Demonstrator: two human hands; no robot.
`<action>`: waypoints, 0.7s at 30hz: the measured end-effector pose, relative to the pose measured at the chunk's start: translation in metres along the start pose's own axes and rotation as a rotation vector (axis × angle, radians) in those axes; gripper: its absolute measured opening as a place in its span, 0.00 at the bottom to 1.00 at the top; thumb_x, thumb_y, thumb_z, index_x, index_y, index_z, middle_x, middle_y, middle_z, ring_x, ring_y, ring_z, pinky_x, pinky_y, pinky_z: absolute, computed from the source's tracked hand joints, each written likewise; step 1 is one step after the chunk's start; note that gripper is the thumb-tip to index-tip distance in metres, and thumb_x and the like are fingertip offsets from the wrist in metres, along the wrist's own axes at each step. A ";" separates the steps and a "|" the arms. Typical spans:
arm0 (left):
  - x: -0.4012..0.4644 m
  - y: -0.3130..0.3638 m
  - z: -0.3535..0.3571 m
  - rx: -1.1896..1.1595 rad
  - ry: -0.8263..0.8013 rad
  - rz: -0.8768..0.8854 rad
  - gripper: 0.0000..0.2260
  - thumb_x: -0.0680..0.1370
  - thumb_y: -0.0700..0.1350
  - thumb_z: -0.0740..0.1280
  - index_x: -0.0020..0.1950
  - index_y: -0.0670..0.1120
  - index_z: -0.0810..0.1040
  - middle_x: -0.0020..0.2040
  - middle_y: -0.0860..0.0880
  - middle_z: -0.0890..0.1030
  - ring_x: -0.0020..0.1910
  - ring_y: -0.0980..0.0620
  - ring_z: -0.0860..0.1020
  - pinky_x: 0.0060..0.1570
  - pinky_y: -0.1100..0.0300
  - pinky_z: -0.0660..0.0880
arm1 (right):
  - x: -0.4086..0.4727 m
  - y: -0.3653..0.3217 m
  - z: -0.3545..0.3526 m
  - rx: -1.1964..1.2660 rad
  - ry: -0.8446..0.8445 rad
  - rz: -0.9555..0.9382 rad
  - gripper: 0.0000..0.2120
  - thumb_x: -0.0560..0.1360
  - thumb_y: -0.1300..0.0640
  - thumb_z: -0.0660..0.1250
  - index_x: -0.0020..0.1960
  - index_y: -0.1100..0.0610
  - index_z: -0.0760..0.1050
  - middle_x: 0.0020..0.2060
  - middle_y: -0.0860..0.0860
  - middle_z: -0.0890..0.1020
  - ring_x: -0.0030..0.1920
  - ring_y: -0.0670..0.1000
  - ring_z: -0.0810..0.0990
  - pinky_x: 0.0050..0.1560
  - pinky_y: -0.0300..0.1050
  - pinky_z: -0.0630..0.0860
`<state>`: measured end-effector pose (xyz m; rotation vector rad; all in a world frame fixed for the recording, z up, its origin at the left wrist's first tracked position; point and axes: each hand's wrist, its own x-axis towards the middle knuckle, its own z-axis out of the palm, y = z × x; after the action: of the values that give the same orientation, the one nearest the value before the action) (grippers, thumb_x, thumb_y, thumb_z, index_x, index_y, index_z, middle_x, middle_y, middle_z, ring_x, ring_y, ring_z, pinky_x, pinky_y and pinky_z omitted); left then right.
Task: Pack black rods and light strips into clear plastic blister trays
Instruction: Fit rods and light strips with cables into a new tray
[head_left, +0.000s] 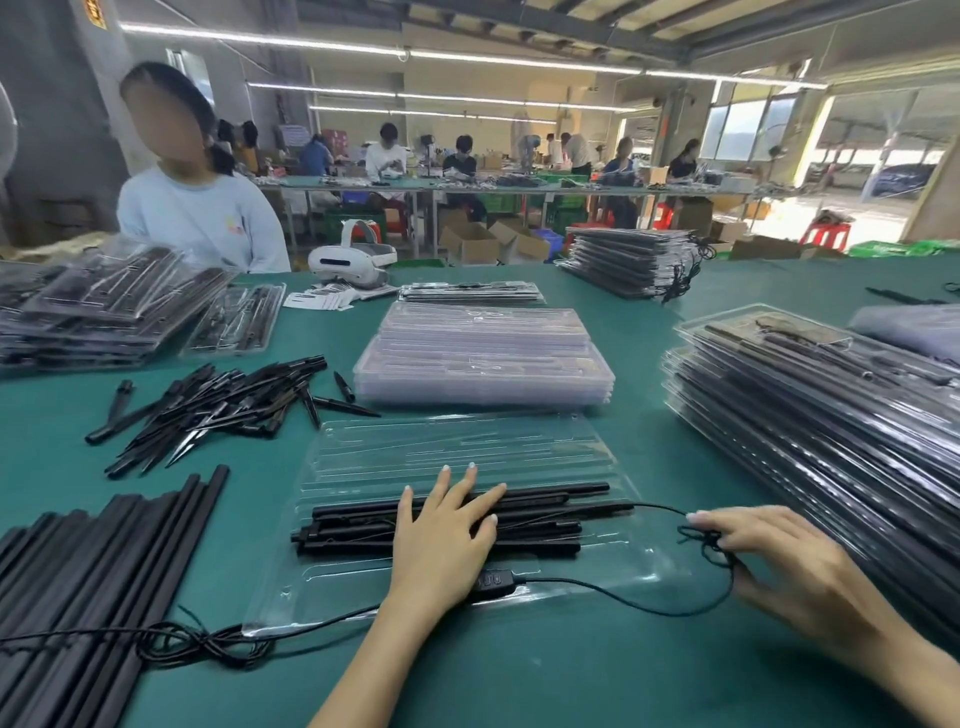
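Note:
An open clear blister tray lies on the green table in front of me. A bundle of black rods and light strips rests across its near half. My left hand lies flat on that bundle, fingers spread, pressing it down. My right hand pinches the thin black cable at a knotted loop by the tray's right edge. The cable runs left past an inline black switch to a coiled bundle at the near left.
Long black rods lie at near left, black ground spikes in a heap behind them. Empty clear trays are stacked beyond the open tray. Packed trays are piled at right and far left. A person sits across the table.

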<state>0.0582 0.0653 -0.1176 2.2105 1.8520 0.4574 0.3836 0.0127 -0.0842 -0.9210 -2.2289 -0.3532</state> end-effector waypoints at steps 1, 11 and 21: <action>0.000 0.000 0.000 0.001 0.001 -0.001 0.19 0.82 0.56 0.49 0.73 0.69 0.55 0.78 0.61 0.48 0.77 0.58 0.41 0.72 0.49 0.36 | 0.001 -0.001 0.003 0.085 0.016 0.098 0.04 0.76 0.54 0.65 0.48 0.54 0.75 0.55 0.42 0.82 0.53 0.42 0.80 0.53 0.41 0.76; 0.000 -0.001 -0.001 -0.012 0.007 0.011 0.19 0.82 0.56 0.49 0.73 0.70 0.55 0.78 0.62 0.48 0.77 0.58 0.41 0.73 0.49 0.36 | 0.029 -0.007 0.026 0.534 0.112 0.745 0.19 0.77 0.70 0.62 0.42 0.47 0.82 0.34 0.50 0.82 0.33 0.49 0.79 0.36 0.40 0.75; 0.001 0.007 -0.004 0.046 0.084 0.375 0.28 0.81 0.38 0.56 0.71 0.69 0.61 0.75 0.64 0.52 0.75 0.63 0.40 0.74 0.49 0.37 | 0.034 0.005 0.012 0.407 -0.169 0.655 0.30 0.71 0.78 0.64 0.62 0.49 0.77 0.51 0.42 0.84 0.56 0.40 0.78 0.57 0.37 0.72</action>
<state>0.0634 0.0651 -0.1113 2.6171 1.4945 0.5847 0.3640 0.0398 -0.0693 -1.4014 -1.8923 0.4733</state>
